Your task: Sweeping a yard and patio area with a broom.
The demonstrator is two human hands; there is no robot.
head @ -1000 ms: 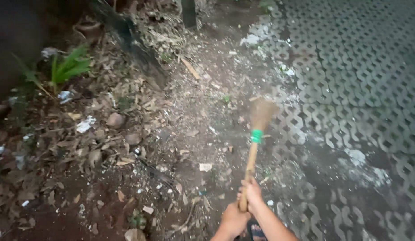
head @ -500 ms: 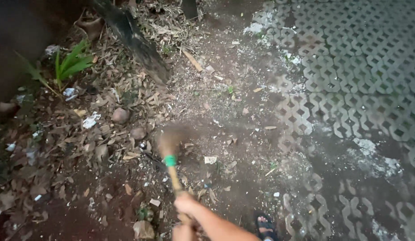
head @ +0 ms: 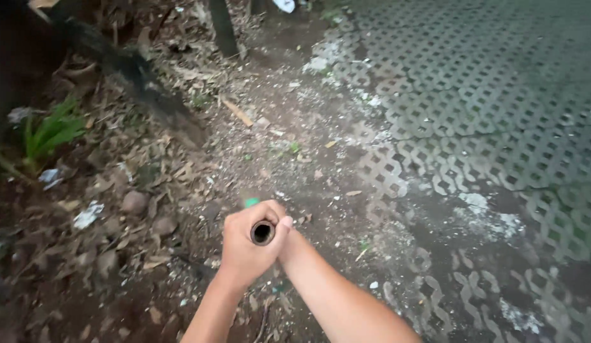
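Both hands clasp a broom handle end-on.
The left hand (head: 243, 244) wraps the hollow broom handle (head: 262, 232); the right hand (head: 285, 234) closes against it, above leaf-strewn dirt (head: 149, 190).

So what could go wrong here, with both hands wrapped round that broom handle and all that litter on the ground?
1. The hollow handle end points straight up at the head camera, so a hard pull back could jab the person.
2. The rock among the dry leaves could catch the sweep and jar the left hand and right hand.
3. Litter could lodge in the paving holes.
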